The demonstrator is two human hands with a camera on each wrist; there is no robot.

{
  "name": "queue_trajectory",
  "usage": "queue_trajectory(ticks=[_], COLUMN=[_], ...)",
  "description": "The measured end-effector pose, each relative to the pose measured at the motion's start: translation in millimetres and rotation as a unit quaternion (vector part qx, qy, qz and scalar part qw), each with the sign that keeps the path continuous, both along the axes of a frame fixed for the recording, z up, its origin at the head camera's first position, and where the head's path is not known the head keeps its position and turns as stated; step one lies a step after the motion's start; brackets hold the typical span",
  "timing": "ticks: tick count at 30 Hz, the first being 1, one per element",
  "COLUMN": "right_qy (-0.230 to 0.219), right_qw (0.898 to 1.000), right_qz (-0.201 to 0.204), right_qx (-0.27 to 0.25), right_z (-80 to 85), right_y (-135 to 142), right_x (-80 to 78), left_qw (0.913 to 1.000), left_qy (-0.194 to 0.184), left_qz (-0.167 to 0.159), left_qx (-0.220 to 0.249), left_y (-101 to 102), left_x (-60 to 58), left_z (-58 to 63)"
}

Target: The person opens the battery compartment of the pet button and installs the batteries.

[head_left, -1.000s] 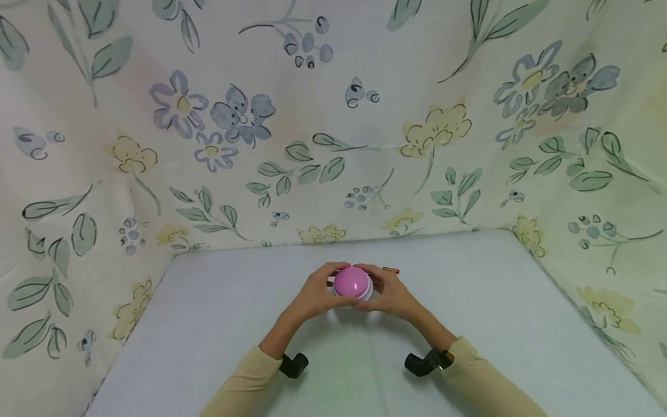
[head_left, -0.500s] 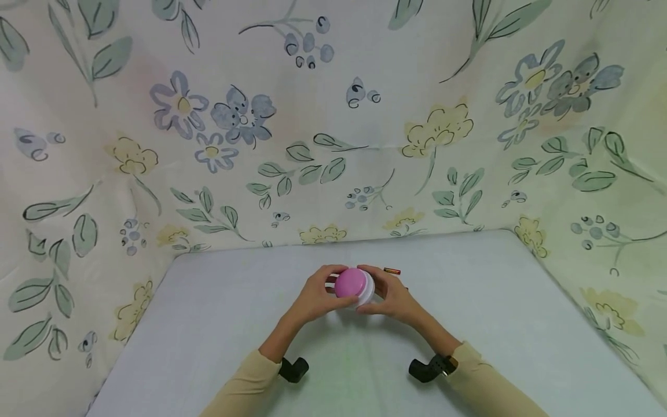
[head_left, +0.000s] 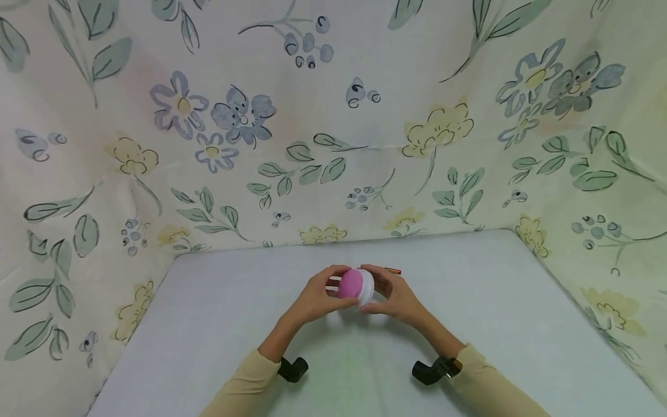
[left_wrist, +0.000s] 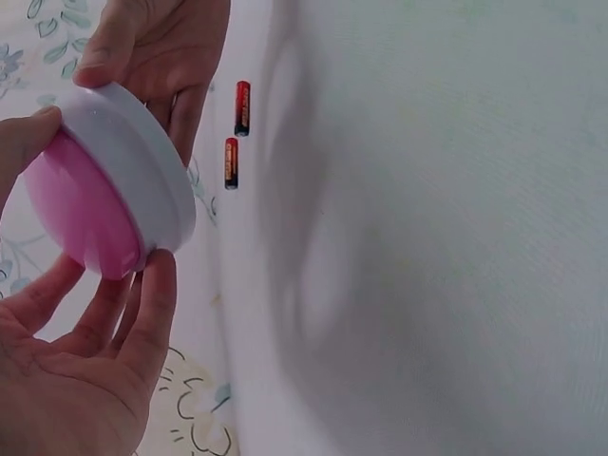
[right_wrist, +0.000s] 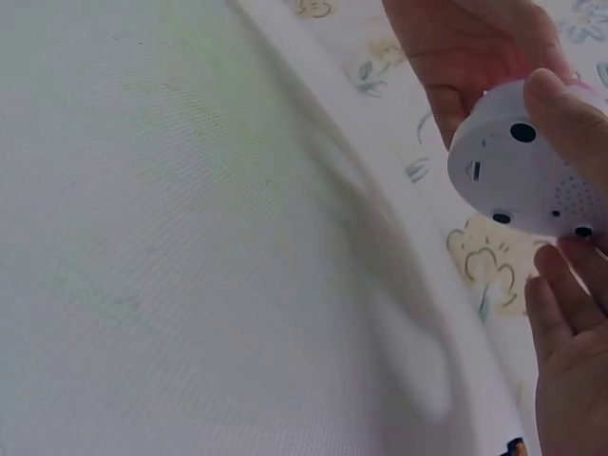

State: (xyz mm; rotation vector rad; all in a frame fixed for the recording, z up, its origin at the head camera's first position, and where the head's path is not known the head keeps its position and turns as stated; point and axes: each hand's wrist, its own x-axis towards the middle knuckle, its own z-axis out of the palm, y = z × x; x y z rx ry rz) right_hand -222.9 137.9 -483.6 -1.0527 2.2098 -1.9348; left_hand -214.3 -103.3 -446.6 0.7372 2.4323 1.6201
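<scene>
Pink and white, a domed device is held between a person's two hands above a white table, tipped onto its edge, its pink dome facing the left hand. That hand's thumb and fingers curl around the dome's edge; the right hand grips the white base, its thumb against the underside, where dark round feet and a cluster of small holes show. The glossy shell suggests stiff plastic, probably light enough for fingertips, though its smooth curve could slip and a fall might crack it. The base's rim looks the surest hold, thumb and fingers on opposite sides, sparing the dome in case it gives under pressure. Two batteries lie near the table's far edge, before a floral cloth.
</scene>
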Motion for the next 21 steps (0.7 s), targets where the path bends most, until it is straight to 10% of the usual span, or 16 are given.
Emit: queue_trajectory(ticks=[21], right_qy=[-0.015], right_qw=[0.999], right_qz=[0.037], right_qx=[-0.015], right_z=[-4.4], right_y=[2.6], right_x=[0.8], left_qw=[0.9985], left_qy=[-0.014], left_qz=[-0.028], left_qx=[0.044], left_y=[-3.7], left_x=[2.4], left_z=[-2.0])
